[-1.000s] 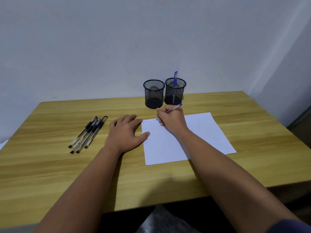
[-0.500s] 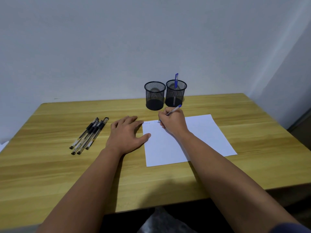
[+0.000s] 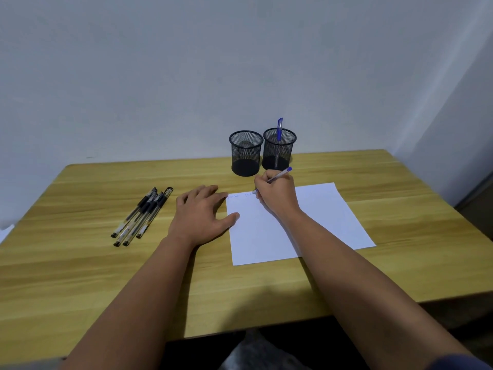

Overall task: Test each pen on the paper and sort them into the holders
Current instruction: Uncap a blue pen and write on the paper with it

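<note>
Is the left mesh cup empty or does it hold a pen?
Empty: the left mesh cup shows only its dark bottom, while the right cup has one blue pen standing in it.

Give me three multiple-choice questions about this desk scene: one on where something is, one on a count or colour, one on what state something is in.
1. Where do the black pens lie?
A. On the paper
B. On the table, left of the left hand
C. In the left holder

2. How many pens stand in the right holder?
A. None
B. One
C. Three

3. What is the right hand doing?
A. Gripping a blue pen with its tip on the paper
B. Resting flat and empty
C. Lifting a holder

Answers:
1. B: the pens lie bundled on the table, beyond the left hand, which rests flat at the paper's edge.
2. B: a single blue pen sticks out of it; the left holder looks empty.
3. A: the held pen slants down to the paper, near faint marks.
</note>
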Tool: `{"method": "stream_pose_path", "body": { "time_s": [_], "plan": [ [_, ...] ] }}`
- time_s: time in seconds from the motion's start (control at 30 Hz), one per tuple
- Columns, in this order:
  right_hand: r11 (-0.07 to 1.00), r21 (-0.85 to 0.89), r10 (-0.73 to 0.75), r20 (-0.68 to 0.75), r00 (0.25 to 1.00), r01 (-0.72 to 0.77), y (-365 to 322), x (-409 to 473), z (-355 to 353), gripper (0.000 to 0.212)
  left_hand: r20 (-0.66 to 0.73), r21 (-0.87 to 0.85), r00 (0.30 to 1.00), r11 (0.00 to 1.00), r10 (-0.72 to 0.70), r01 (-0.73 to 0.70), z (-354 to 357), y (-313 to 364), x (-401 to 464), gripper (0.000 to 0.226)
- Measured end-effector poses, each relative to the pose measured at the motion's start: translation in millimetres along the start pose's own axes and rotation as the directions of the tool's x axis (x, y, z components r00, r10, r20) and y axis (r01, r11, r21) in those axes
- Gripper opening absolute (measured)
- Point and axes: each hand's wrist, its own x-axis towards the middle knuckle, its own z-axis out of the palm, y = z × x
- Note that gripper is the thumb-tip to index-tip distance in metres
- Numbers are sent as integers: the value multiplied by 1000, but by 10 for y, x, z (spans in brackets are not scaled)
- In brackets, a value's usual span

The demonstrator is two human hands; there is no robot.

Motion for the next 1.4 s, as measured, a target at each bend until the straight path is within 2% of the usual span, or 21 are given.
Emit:
{"method": "stream_pose_path", "body": {
  "time_s": [0.43,1.0,1.13,1.23,1.3,1.4],
  "plan": [
    [995,-92,-26,18,1000,27,25,6,13,29,-12,-7,1000,1000,-1,1,7,3,-2,73],
    [988,-146,-52,-8,999,50,-33,-21,-14,36,-9,-8,1000,1000,1,-1,8,-3,7,72],
    [995,66,89,-129,988,-81,-56,56,-59,38,-9,-12,1000,1000,11,-11,1,-4,7,73],
    [974,175,164,-121,979,-142,-90,99,-81,31,-2,-11,1000,1000,7,-7,-12,-7,2,74],
    [973,182,162,-94,982,-143,-107,98,-64,29,15,-25,1000,1000,9,-8,-14,-1,2,72],
    [972,180,156,-31,987,-148,-113,80,-25,32,-76,-225,996,974,-56,37,-64,-7,-33,63]
  ]
}}
